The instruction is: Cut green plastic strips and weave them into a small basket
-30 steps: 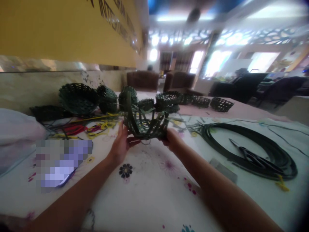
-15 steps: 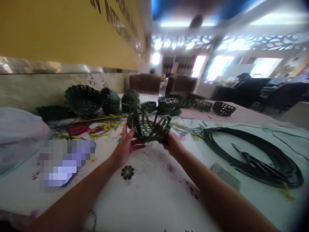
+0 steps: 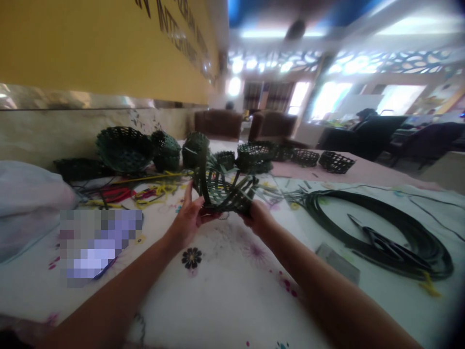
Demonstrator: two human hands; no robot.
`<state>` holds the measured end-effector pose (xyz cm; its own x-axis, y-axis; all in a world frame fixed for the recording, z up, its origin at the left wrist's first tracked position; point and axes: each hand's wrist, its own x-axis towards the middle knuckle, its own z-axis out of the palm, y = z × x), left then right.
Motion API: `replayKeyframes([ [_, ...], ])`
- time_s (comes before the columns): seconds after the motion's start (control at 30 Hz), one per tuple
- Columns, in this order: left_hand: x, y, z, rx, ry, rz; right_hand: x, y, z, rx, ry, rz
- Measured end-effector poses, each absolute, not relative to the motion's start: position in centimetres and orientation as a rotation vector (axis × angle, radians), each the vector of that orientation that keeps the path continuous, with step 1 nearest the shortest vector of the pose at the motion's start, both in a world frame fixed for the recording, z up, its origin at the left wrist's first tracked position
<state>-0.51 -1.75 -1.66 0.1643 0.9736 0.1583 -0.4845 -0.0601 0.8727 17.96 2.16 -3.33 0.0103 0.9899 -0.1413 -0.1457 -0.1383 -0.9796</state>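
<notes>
Between my hands is a dark green woven basket (image 3: 221, 191), partly woven, with loose strips standing up and bending over its rim. My left hand (image 3: 189, 213) grips its left side, the thumb against the wall and the other fingers reaching underneath. On the right side, my right hand (image 3: 259, 217) is closed on the basket's edge, its fingertips mostly hidden by the weave. The basket is held just above the flowered tablecloth (image 3: 225, 281); whether it touches the cloth I cannot tell.
A coil of dark strips (image 3: 339, 242) lies right, with black-handled scissors (image 3: 388, 245) across it. Finished-looking baskets (image 3: 125, 150) line the back. Left are a blurred-out phone (image 3: 105, 245), a white plastic bag (image 3: 32, 208) and yellow and red strips (image 3: 152, 191). A grey flat piece (image 3: 339, 261) lies by my right forearm.
The fingers of my left hand have drawn in further under the basket. The basket stays in nearly the same place, and some of its loose strips have shifted slightly.
</notes>
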Motion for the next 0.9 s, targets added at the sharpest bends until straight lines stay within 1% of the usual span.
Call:
replayKeyframes([
  [0.13,-0.9,-0.9,-2.3,0.961,0.648,1.381,17.6,1.6,-2.5,-1.247,-0.969,1.333],
  [0.33,-1.0,-0.9,-2.6,1.025,0.640,1.277,17.7,1.0,-1.4,-1.226,-1.006,1.286],
  [0.5,-0.6,-1.0,-2.6,0.963,0.791,1.325,17.2,0.7,-1.9,-1.219,-1.042,1.261],
  [0.9,-0.2,-1.2,-3.1,0.911,0.731,1.321,16.5,0.9,-3.3,-1.297,-0.946,1.278],
])
